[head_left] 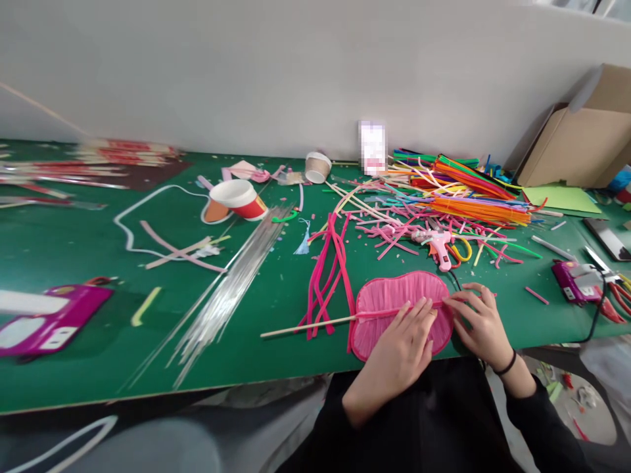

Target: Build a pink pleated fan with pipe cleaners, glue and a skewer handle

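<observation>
A pink oval fan (372, 299) of pleated material with a fuzzy pink rim lies at the table's front edge. Along its middle runs a pink pipe cleaner (377, 313), in line with a thin wooden stick (300, 327) that juts out to the left. My left hand (401, 348) lies across the fan, fingers stretched out and pressed on its middle line. At the fan's right end, my right hand (480, 322) has thumb and fingertips pinched at the pipe cleaner's end. Several loose bright pink pipe cleaners (325, 276) lie just left of the fan.
Behind the fan are a pink glue gun (441, 248) and bundles of coloured pipe cleaners (478, 207). Clear thin rods (231, 289) and a paper cup (239, 197) are farther left. Scissors (611, 272) and a purple box (579, 282) sit right; a cardboard box (566, 144) stands behind.
</observation>
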`<act>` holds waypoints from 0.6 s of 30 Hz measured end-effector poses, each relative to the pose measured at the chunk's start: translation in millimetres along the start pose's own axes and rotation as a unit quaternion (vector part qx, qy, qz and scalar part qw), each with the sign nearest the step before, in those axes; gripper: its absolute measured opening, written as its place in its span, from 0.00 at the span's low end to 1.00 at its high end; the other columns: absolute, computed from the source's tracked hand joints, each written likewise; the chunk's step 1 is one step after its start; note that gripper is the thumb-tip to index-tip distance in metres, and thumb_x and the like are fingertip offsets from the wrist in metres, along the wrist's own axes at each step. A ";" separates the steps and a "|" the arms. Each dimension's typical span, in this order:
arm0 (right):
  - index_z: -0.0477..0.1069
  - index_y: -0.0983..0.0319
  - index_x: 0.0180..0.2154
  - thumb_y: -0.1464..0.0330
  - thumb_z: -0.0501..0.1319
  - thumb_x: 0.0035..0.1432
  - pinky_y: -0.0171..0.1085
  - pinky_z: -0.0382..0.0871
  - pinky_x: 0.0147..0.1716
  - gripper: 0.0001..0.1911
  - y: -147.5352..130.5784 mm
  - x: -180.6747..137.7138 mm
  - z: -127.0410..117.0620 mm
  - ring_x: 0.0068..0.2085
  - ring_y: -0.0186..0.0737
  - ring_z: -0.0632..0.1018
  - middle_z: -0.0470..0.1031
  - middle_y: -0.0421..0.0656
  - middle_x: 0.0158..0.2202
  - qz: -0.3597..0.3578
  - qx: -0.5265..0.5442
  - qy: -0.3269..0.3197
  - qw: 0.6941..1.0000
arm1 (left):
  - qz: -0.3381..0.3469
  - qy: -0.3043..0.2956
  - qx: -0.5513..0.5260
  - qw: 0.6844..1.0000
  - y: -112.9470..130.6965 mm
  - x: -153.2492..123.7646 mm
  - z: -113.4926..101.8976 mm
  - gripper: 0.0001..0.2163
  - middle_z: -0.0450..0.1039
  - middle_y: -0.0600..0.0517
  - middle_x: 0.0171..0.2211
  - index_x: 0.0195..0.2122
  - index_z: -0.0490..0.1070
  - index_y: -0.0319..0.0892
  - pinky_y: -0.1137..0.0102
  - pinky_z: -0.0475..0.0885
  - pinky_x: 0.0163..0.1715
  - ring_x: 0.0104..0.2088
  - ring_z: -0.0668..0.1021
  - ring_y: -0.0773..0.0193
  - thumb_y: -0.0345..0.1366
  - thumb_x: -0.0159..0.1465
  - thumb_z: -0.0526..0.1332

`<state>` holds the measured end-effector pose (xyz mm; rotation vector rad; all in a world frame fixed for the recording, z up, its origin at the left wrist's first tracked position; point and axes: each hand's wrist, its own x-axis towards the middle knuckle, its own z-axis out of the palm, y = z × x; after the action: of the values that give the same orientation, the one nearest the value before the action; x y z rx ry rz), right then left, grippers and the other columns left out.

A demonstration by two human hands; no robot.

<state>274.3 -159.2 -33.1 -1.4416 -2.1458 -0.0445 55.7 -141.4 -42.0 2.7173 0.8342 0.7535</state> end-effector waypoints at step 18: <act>0.75 0.57 0.52 0.74 0.59 0.62 0.51 0.65 0.50 0.18 -1.8 -9.0 4.2 0.54 0.52 0.67 0.77 0.46 0.49 -0.011 -0.057 0.000 0.998 | 0.005 -0.011 0.009 1.000 -1.0 -3.3 6.1 0.23 0.66 0.34 0.62 0.63 0.56 0.31 0.50 0.64 0.63 0.67 0.64 0.50 0.30 0.68 0.54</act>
<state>273.3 -166.3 -40.3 -1.4813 -2.1903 -0.1768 56.1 -142.8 -48.9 2.7419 0.8273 0.7211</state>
